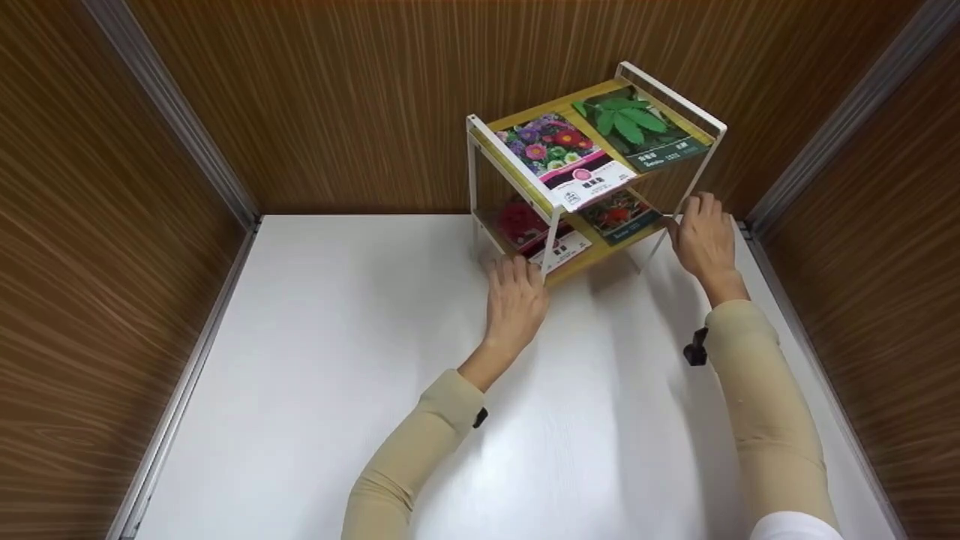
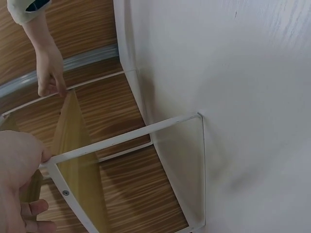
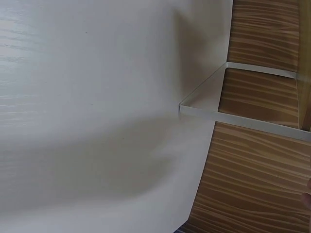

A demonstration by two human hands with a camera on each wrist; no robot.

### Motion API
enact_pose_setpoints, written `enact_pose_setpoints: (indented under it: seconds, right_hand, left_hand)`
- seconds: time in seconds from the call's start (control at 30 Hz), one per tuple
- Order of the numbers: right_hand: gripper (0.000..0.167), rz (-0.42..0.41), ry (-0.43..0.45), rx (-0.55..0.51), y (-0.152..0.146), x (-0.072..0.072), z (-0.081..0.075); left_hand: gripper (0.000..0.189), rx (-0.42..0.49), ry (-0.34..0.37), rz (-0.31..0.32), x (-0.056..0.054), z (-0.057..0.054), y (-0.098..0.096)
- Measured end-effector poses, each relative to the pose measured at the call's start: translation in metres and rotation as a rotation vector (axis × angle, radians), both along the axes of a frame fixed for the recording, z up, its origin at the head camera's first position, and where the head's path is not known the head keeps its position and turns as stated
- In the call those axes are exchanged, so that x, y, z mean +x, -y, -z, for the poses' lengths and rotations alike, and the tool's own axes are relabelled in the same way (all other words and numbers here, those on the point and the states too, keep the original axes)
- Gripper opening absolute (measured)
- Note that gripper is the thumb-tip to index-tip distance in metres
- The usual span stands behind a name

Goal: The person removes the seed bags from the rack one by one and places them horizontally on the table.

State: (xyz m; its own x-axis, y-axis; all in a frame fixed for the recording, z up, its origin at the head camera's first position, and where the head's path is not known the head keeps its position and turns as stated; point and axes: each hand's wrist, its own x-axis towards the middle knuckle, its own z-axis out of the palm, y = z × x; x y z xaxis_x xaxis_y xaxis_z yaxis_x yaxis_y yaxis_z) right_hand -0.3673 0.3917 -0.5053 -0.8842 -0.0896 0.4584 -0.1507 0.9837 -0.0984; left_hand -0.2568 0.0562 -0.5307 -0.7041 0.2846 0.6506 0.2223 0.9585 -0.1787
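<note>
A two-tier rack (image 1: 525,187) with a white metal frame and wooden boards stands at the back of the white table, turned at an angle. Flower and leaf picture packets lie on both tiers, among them a flower packet (image 1: 566,157) and a green-leaf packet (image 1: 645,127) on top. My left hand (image 1: 516,300) grips the rack at its front left leg, level with the lower board. At the other end, my right hand (image 1: 703,236) holds the front right leg beside the lower board. The left wrist view shows the white frame (image 2: 126,138) against my left hand (image 2: 19,174). Only fingertips (image 3: 308,199) show in the right wrist view.
Wood-grain panels (image 1: 337,112) wall in the white table (image 1: 337,337) at the back and both sides. Metal strips (image 1: 187,360) run along the side edges. The rack stands close to the back panel, nearer the right corner.
</note>
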Motion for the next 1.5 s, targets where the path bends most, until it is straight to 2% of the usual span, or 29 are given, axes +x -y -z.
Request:
enact_pose_setpoints:
  seconds: [0.1,0.23,0.47,0.73,1.03,1.5]
  right_hand:
    - [0.038,-0.02,-0.036,0.007,-0.003,-0.004,0.002]
    - [0.038,-0.033,-0.026,0.002,-0.006,-0.009,0.003]
    - [0.042,-0.057,-0.015,0.01,-0.01,-0.015,0.004]
    - [0.041,-0.112,-0.027,-0.005,-0.014,-0.021,0.006]
    - [0.038,-0.214,-0.132,0.026,-0.021,-0.024,0.011]
    - [0.039,-0.281,-0.134,0.018,-0.033,-0.026,0.013]
  left_hand:
    - [0.027,-0.006,0.015,-0.012,-0.001,-0.001,-0.002]
    - [0.03,-0.011,0.036,-0.036,-0.001,-0.002,-0.004]
    - [0.03,0.013,0.023,-0.077,-0.004,-0.002,-0.008]
    - [0.035,0.013,0.076,-0.135,-0.001,-0.002,-0.01]
    - [0.034,-0.001,0.057,-0.187,0.0,0.001,-0.014]
    - [0.047,-0.011,0.132,-0.274,0.006,-0.001,-0.024]
